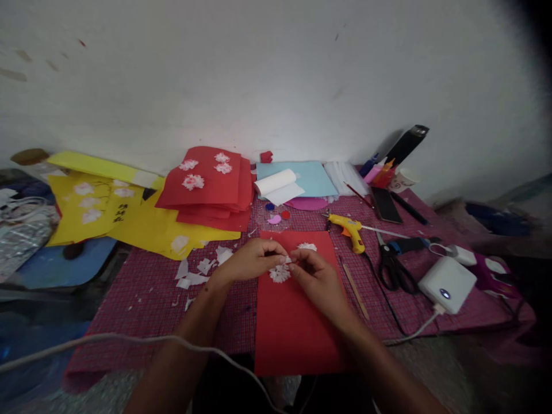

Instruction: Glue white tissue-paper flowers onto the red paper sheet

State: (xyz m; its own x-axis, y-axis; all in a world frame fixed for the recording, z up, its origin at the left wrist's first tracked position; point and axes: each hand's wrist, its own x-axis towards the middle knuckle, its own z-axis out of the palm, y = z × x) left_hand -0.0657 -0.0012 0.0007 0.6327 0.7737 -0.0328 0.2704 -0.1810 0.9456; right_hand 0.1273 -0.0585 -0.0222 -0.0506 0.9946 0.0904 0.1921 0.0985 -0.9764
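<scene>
A sheet of red paper [297,333] lies in front of me on the checked cloth. Two white paper flowers rest on its upper part: one white flower [280,274] just below my fingers, another flower [307,246] behind my right hand. My left hand [259,257] and my right hand [318,279] meet above the sheet, both with fingertips pinched on a small piece of white paper [286,260]. Fingers cover most of that piece, so its shape is hard to make out.
Torn white scraps [192,280] lie to the left. Rightward are a yellow glue gun [351,228], scissors [394,267], a wooden stick [356,292] and a white power bank [448,286]. Red sheets with flowers [202,181] are stacked at the back. A white cable [172,339] crosses my left forearm.
</scene>
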